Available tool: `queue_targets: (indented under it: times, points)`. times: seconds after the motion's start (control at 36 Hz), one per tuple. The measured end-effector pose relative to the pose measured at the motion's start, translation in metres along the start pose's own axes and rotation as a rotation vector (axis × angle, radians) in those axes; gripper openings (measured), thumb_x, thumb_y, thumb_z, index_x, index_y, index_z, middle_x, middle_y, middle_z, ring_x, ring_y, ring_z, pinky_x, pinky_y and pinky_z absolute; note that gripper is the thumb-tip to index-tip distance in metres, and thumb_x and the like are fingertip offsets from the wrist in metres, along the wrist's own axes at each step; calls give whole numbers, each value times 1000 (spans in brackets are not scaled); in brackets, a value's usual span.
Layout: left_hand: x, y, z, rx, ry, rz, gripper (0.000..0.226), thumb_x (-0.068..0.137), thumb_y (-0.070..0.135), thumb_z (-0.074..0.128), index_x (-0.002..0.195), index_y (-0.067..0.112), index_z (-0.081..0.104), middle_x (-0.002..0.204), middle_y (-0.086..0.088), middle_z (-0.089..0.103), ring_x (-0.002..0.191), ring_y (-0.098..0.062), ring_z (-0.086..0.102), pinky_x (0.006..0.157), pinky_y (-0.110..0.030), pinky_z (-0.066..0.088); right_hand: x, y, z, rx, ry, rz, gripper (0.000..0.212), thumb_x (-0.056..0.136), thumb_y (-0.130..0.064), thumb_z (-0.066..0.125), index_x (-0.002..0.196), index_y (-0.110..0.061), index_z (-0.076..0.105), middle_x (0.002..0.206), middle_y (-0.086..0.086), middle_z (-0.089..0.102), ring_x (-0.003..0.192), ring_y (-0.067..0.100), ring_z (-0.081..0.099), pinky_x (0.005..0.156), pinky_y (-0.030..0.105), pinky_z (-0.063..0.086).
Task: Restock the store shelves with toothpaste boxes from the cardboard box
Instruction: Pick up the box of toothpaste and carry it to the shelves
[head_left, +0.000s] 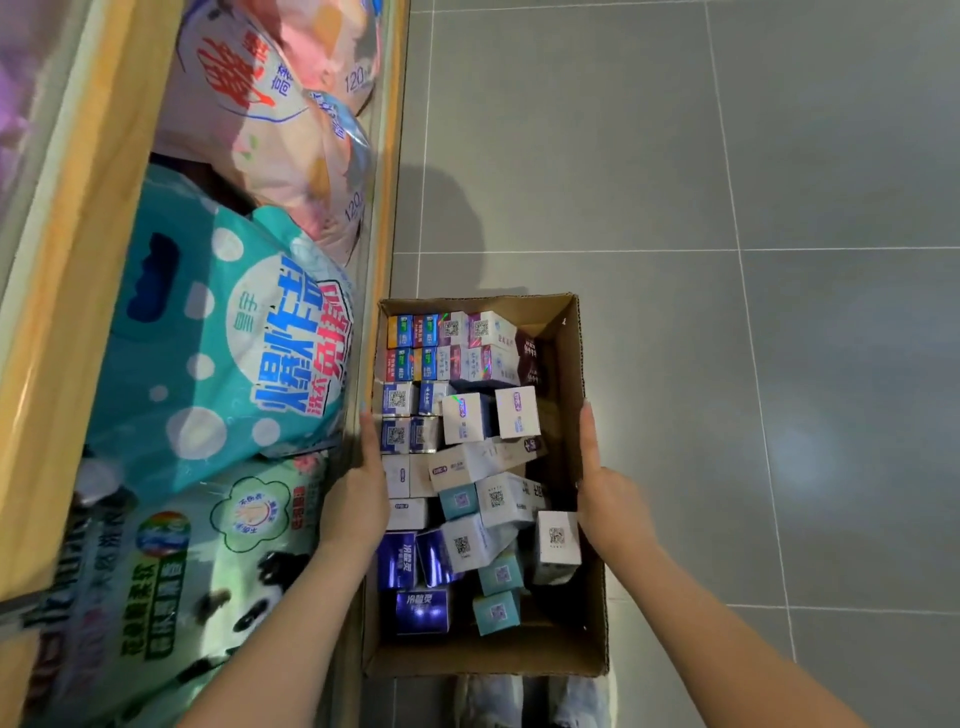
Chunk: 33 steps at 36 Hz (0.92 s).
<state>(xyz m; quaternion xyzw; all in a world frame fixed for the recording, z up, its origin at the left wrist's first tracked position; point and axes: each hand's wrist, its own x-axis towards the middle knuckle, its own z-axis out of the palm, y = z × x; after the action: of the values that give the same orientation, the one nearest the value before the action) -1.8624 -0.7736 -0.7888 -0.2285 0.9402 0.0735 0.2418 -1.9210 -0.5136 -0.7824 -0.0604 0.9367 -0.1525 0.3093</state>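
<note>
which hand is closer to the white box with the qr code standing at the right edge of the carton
Right. The right hand rests on the carton's right wall, just beside that white box. The left hand is on the opposite wall, across the packed boxes.

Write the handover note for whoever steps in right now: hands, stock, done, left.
Left hand: fingers straight, flat against the cardboard box's left wall.
Right hand: flat against its right wall, holding no stock.
The box is beside the shelf of bagged goods, over the tiled floor; whether it is lifted or resting is unclear.
Toothpaste boxes fill it, mostly on end.
Done: none seen shelved.
Left: shelve them all.
</note>
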Motion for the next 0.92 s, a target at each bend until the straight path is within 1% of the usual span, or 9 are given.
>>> queue_targets:
  times: [0.14, 0.28, 0.36, 0.5, 0.61, 0.67, 0.75, 0.83, 0.92]
  points:
    - [-1, 11, -15, -55, 12, 7, 82, 95, 8, 37, 141, 21, -30, 75, -8, 53, 58, -21, 52, 52, -32, 43, -3, 2, -22, 4, 23, -5, 101, 87, -11, 45, 127, -43, -42, 61, 0, 45, 57, 18, 53, 57, 33, 45]
    - [-17, 22, -32, -100, -31, 64, 84, 94, 11, 38, 141, 36, -26, 103, -19, 61, 73, -29, 60, 61, -38, 49, -34, 9, -48, 19, 2, 43, 97, 88, -10, 47, 138, -35, -33, 62, -2, 41, 54, 13, 47, 53, 24, 36]
    - [-39, 39, -49, -64, -54, 151, 83, 94, 14, 39, 143, 33, -25, 111, -22, 57, 80, -30, 60, 64, -38, 49, -67, 20, -68, 58, -24, 83, 91, 90, -13, 45, 142, -31, -28, 72, 1, 44, 52, 8, 38, 56, 24, 31]
    - [-74, 70, -72, 28, -130, 251, 85, 96, 26, 43, 142, 28, -30, 83, -4, 59, 64, -16, 55, 65, -35, 51, -121, 44, -86, 33, -33, 237, 98, 87, -4, 44, 138, -33, -34, 65, 1, 48, 53, 18, 47, 56, 31, 38]
    - [-96, 92, -80, 41, -159, 307, 96, 93, 39, 49, 134, 35, -38, 92, -5, 64, 67, -14, 58, 66, -33, 51, -157, 57, -108, 55, -43, 323, 100, 86, -2, 45, 137, -35, -34, 59, -1, 40, 50, 14, 43, 56, 32, 38]
    - [-109, 107, -87, 90, -166, 382, 101, 93, 40, 51, 132, 31, -42, 99, -9, 64, 75, -17, 61, 73, -34, 53, -180, 68, -114, 68, -15, 358, 101, 86, -3, 46, 137, -35, -34, 60, -1, 40, 55, 17, 48, 56, 32, 40]
    - [-132, 134, -96, 109, -201, 501, 107, 91, 40, 54, 128, 31, -46, 97, -10, 65, 70, -16, 60, 73, -34, 53, -218, 87, -125, 94, 20, 410, 101, 86, -4, 47, 138, -35, -34, 64, 3, 46, 61, 21, 52, 58, 33, 41]
    - [-148, 160, -101, 77, -198, 546, 103, 90, 40, 56, 135, 33, -37, 92, -6, 65, 69, -14, 59, 71, -34, 54, -253, 105, -138, 132, 59, 461, 99, 85, -5, 47, 138, -34, -32, 72, 6, 51, 61, 22, 48, 60, 32, 40]
    - [-171, 194, -112, 81, -230, 589, 87, 91, 44, 52, 146, 29, -14, 89, -3, 63, 66, -9, 55, 68, -30, 50, -290, 127, -145, 160, 86, 531, 99, 84, -3, 48, 140, -33, -29, 71, 5, 49, 60, 22, 45, 60, 31, 38]
